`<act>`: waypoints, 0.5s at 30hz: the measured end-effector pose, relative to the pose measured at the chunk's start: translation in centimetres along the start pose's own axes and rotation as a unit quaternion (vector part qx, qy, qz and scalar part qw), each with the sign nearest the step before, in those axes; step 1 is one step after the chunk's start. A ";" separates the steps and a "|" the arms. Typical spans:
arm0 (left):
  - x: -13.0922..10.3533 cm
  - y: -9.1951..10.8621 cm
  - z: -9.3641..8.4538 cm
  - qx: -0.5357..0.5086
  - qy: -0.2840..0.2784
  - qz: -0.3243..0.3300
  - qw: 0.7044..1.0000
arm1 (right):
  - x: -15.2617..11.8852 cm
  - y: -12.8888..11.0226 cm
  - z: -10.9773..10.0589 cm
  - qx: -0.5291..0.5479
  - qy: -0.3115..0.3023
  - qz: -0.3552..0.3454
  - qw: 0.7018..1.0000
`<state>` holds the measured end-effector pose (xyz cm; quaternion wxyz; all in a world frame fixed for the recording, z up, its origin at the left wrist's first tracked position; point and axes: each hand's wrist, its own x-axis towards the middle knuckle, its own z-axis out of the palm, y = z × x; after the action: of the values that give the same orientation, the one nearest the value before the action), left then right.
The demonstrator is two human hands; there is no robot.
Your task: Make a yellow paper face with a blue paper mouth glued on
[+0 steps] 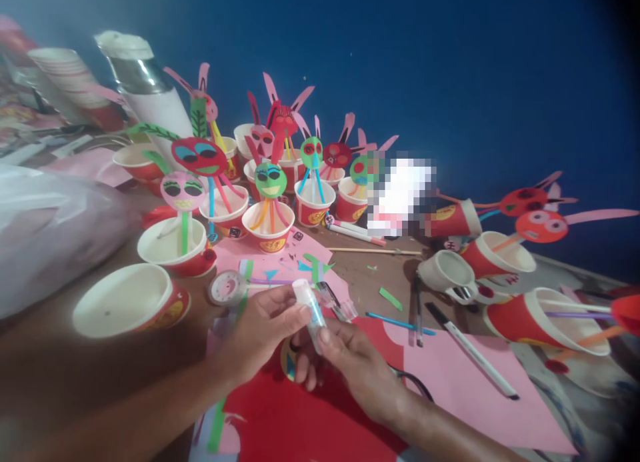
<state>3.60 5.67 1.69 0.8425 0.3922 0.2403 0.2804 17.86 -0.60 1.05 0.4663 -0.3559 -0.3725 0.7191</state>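
Observation:
Both hands meet on a small whitish glue stick (314, 313) with blue print, tilted over the red paper (295, 429). At its capped upper end, the thumb and fingers of my left hand (270, 322) pinch the tube. My right hand (345, 355) grips the lower end between thumb and fingers. Beside the right fingers shows a small round piece (289, 360) in yellow and teal, partly covered. A dark curved loop (417, 384), perhaps a scissors handle, sticks out behind the right wrist.
Several red-and-white paper cups (270, 229) with paper faces on straws stand behind. Nearer left are a cup (123, 302) and a tape roll (227, 287). To the right lie a marker (473, 352), a mug (447, 275) and pink paper (480, 395). A plastic bag (55, 235) bulges left.

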 end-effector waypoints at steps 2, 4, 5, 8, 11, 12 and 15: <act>-0.3 0.0 0.1 -0.025 -0.025 0.002 0.999 | -0.2 0.5 -0.1 0.033 -0.034 0.008 0.999; -0.6 -0.1 0.0 -0.008 -0.019 0.015 1.000 | -0.2 0.9 -0.2 0.063 -0.059 0.016 0.996; -0.6 -0.1 -0.1 0.010 -0.006 0.025 1.000 | -0.2 1.1 -0.3 0.069 -0.068 0.019 0.995; -0.8 0.0 -0.3 0.038 0.023 0.050 0.998 | -0.1 1.1 -0.4 0.040 -0.069 0.011 0.997; -0.9 0.1 -0.2 0.034 0.040 0.055 0.997 | 0.0 0.4 0.0 -0.033 -0.042 0.001 0.999; -0.9 0.2 -0.2 0.032 0.046 0.053 0.997 | 0.1 0.2 0.2 -0.059 -0.031 -0.003 0.998; -0.9 0.4 0.0 0.041 0.060 0.062 0.995 | 0.1 -0.1 0.8 -0.107 0.019 -0.028 0.994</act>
<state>2.84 5.33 2.14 0.7906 0.4230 0.2769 0.3454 17.24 -0.63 1.52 0.4524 -0.4069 -0.4479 0.6551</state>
